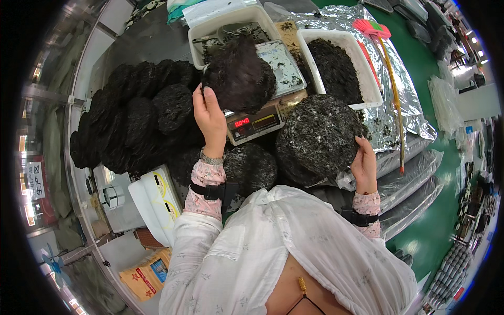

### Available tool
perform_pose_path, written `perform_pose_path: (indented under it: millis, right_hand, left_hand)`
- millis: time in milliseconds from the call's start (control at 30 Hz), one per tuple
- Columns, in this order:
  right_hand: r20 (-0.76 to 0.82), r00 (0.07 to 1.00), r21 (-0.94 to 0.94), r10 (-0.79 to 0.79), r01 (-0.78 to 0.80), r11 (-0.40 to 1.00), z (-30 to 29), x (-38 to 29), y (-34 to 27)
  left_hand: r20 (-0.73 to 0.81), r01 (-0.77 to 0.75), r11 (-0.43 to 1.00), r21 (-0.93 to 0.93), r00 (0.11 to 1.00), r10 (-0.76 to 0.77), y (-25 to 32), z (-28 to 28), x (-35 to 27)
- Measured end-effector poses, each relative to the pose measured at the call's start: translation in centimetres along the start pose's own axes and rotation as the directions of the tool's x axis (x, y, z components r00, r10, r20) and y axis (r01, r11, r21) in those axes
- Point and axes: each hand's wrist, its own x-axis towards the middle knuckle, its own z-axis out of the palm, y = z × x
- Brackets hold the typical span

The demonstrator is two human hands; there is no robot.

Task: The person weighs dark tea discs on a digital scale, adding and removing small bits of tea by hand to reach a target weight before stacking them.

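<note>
My left hand (208, 126) grips the near-left edge of a dark, shaggy cake of dried seaweed (240, 76), thumb on top. That cake covers part of a digital weighing scale (256, 123) with a lit red display; whether it rests on the scale's pan, I cannot tell. My right hand (364, 167) holds the right edge of a second round seaweed cake (319, 134), rough and greyish-black. Below its lower left side another dark round cake shows. Closer to my body lies a further seaweed disc (252, 165), partly hidden by my left forearm.
Many seaweed cakes (134, 110) are heaped at left. Behind the scale stands a white tub (193, 35); another white tub (372, 88) at right holds loose seaweed fragments. A pink-headed brush (372, 28) with a long handle lies on silver foil sheeting (413, 106). A white carton (151, 204) sits lower left.
</note>
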Motion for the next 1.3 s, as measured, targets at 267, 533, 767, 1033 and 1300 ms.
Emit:
perform_pose_path:
  millis: [267,533,767,1033,1300]
  right_hand:
    - [0.089,0.994,0.067,0.071,-0.077,0.995,2.4,0.6,0.7]
    - [0.166,0.986,0.004,0.023,-0.024,1.000,6.1,-0.3,1.7]
    - [0.416,0.908,-0.089,-0.041,0.085,0.992,7.1,-1.3,3.1]
    - [0.535,0.844,-0.154,-0.017,0.117,0.981,8.2,-1.3,3.4]
    - [0.492,0.870,-0.188,-0.011,0.118,0.975,9.0,-1.6,3.4]
  left_hand:
    - [0.731,-0.471,0.882,-0.027,0.593,0.339,2.4,4.7,-6.5]
    - [0.829,-0.400,0.916,-0.038,0.499,0.252,5.9,7.8,-11.4]
    - [0.814,-0.048,0.991,-0.125,0.566,0.130,6.7,7.4,-10.1]
    - [0.840,0.237,0.945,-0.225,0.539,0.065,6.7,5.9,-8.0]
    - [0.837,0.276,0.933,-0.231,0.546,0.046,6.9,5.3,-7.7]
